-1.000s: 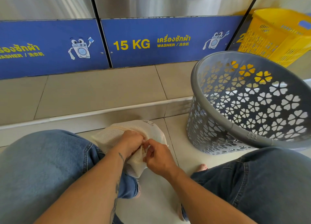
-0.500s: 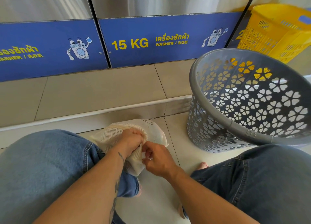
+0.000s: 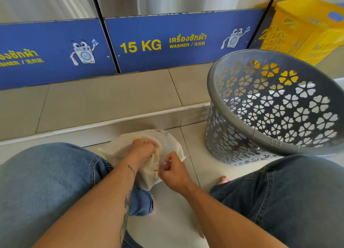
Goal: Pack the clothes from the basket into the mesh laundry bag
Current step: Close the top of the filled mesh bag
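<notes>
A person's right hand pinches a small pull at the zipper seam of a cream mesh laundry bag, thumb and forefinger closed together on it, while the left hand presses down on the bag just beside the seam, fingers curled into the mesh and gripping it. The bag looks full and rounded and sits on the pale tiled floor between the person's knees, both in blue jeans. A bare toe shows near the right knee. To the right of the bag, apart from it, stands a grey laundry basket with flower-shaped cut-outs, tilted toward the camera; no clothes are visible inside it. Behind it rests a yellow plastic basket. A raised tiled step runs across the scene, carrying stainless washing machines whose blue panel reads "15 KG WASHER" in yellow beside a cartoon washer.
</notes>
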The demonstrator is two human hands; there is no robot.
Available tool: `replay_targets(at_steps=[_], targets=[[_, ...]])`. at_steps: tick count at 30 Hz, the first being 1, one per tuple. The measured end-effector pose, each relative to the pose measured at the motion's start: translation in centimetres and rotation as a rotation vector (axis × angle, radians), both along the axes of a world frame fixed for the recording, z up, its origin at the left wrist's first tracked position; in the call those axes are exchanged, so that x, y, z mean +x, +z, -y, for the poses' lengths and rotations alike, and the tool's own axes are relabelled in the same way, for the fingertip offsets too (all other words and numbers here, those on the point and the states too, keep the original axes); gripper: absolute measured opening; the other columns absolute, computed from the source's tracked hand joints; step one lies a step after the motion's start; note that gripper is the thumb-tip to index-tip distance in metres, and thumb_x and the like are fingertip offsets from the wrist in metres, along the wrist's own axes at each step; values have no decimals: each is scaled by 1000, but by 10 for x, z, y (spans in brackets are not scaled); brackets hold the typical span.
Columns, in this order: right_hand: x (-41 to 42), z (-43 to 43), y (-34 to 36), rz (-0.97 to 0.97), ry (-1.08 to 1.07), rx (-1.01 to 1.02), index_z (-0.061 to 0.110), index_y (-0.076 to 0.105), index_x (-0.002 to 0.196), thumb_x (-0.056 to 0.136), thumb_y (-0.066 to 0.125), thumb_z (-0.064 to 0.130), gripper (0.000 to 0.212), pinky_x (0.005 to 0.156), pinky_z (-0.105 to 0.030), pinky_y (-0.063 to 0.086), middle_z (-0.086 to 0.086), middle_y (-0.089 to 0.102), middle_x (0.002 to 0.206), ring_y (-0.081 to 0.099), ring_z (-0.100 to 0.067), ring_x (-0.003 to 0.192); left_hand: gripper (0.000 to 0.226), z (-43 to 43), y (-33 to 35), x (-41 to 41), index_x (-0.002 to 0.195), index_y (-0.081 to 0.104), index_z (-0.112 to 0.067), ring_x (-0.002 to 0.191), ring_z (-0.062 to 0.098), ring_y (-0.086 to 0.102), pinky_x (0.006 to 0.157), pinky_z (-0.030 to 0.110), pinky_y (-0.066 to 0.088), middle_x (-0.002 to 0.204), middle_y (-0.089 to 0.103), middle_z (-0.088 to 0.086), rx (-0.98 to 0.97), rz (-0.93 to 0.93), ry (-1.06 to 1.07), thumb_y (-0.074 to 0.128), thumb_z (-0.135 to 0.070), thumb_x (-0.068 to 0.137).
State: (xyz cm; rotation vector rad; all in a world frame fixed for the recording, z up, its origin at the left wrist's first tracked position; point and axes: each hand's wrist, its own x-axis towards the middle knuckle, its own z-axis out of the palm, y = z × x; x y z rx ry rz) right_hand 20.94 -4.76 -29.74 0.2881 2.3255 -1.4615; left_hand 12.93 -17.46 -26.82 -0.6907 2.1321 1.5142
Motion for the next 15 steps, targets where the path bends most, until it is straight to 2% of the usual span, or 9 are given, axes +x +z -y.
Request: replay_targets(at_steps=[3, 9, 15], targets=[[0, 2, 1, 82, -94, -86, 24, 49, 94, 80, 61, 3, 28, 72, -46, 56, -12, 67, 82, 58, -18, 72, 20, -1, 1, 0, 102, 69, -1, 80, 20, 58, 74, 33, 51, 89, 66, 8, -14, -7, -16, 63, 5, 84], [-8, 13, 10, 213, -272, -313, 16, 51, 102, 84, 68, 0, 30, 56, -29, 49, -11, 62, 92, 59, -19, 73, 19, -2, 4, -5, 97, 71, -7, 79, 21, 59, 77, 35, 53, 91, 69, 8, 10, -45, 12, 63, 3, 83], [-19, 8, 23, 292, -308, -418, 14, 52, 100, 83, 58, -7, 27, 48, -25, 38, -4, 51, 74, 46, -15, 59, 20, -1, 6, -8, 90, 69, -17, 81, 18, 62, 71, 30, 50, 96, 72, 3, 17, -108, 53, 62, -1, 80]])
